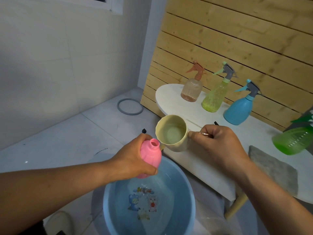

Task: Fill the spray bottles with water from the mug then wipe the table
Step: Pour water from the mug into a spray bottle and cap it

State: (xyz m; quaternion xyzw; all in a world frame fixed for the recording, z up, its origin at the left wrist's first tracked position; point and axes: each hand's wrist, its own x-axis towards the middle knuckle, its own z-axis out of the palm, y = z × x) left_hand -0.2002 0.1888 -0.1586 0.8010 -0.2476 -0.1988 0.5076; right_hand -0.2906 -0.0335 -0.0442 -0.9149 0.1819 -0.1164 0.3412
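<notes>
Nearest the viewer sits a blue basin (108, 209) holding clear water, with cartoon figures printed on its bottom. Directly above the basin's far rim, the left hand (135, 160) wraps its fingers round a pink bottle (149, 158) — capless, its open neck tilted up and away from the person. Just beyond the basin and touching the bottle's neck, a cream mug (171, 133) is held by its handle in the closed fist of the right hand (218, 146); the mug tips toward the viewer, and a little water shows in its bottom. A ring sits on one finger of that hand.

Right of the basin runs a white table (203, 165), with a grey cloth (274, 168) lying flat on it. Farther right of the basin, at the picture's edge, a green bottle (293, 139) leans in, only partly seen. Beyond the basin, along the table's far side, three spray bottles stand upright — a blue spray bottle (238, 111), a yellow-green spray bottle (214, 97) and a peach spray bottle (192, 89) — before a wooden slat wall (237, 34). Far left of the basin, a grey ring (130, 106) lies on the tiled floor.
</notes>
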